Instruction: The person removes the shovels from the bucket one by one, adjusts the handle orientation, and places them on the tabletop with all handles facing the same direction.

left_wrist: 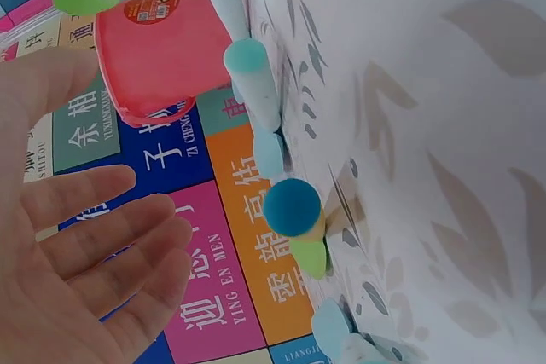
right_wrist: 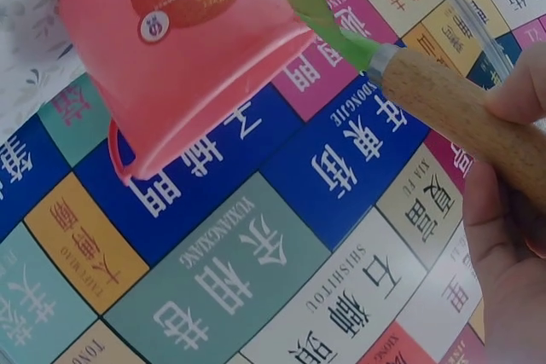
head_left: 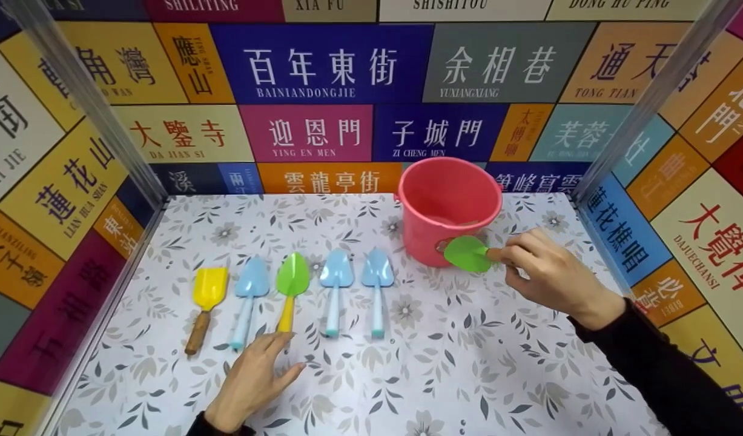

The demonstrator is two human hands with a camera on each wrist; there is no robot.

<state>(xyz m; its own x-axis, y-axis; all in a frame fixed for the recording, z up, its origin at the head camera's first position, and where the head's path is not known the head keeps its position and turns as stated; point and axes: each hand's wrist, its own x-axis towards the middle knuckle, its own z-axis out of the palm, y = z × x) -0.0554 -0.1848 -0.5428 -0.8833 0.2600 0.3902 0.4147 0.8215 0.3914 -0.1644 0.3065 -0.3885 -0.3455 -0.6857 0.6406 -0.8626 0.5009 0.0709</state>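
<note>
My right hand (head_left: 550, 275) grips the wooden handle (right_wrist: 444, 100) of a green toy trowel (head_left: 465, 254), held up in front of a red bucket (head_left: 416, 239). The blade points left and overlaps the bucket's side in the head view. Low over the table, my left hand (head_left: 250, 375) has its fingers loosely extended and holds nothing. Nearest to it is the yellow handle of another green trowel (head_left: 293, 275). That trowel lies in a row with a yellow shovel (head_left: 210, 289) with a wooden handle and three light-blue trowels (head_left: 336, 269), handles towards me.
The table (head_left: 444, 363) wears a white cloth with grey leaves and flowers. Panels of coloured signs (head_left: 310, 63) enclose it at the back and both sides, with clear corner strips (head_left: 643, 97). The bucket stands at the back right, close to the rear panel.
</note>
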